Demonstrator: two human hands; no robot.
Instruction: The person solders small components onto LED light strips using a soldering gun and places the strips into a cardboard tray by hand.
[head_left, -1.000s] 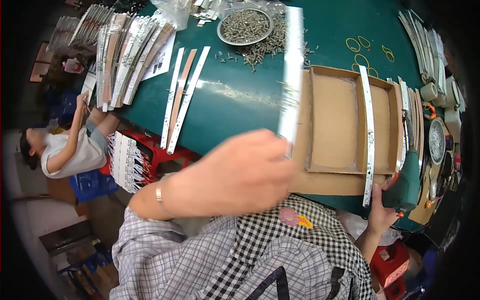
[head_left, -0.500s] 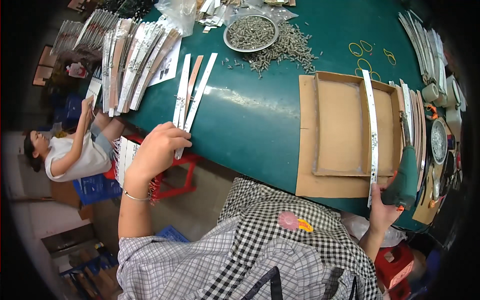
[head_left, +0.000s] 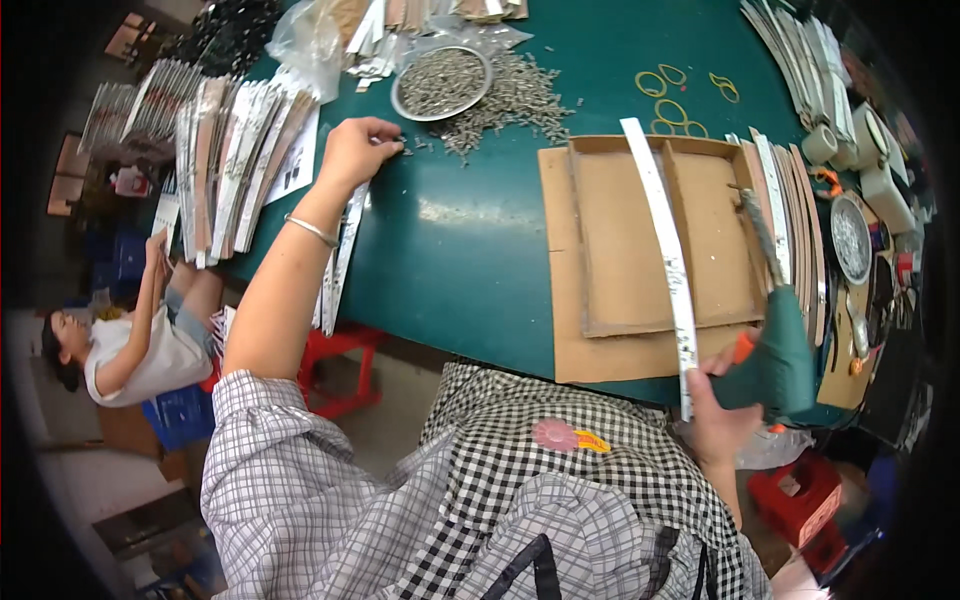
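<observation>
Loose strips (head_left: 344, 255) lie at left, partly hidden by the left arm (head_left: 278, 280). The left hand (head_left: 357, 155) is near the bowl (head_left: 398, 103), fingers bent, fingertips close together; I cannot tell whether they pinch anything. The step seems to be picking up a small metal part, calling for a fine pinch. The right hand (head_left: 722, 415) grips a green tool (head_left: 788, 355) and pinches the near end of a white strip (head_left: 664, 240), which slants over the box (head_left: 620, 327).
</observation>
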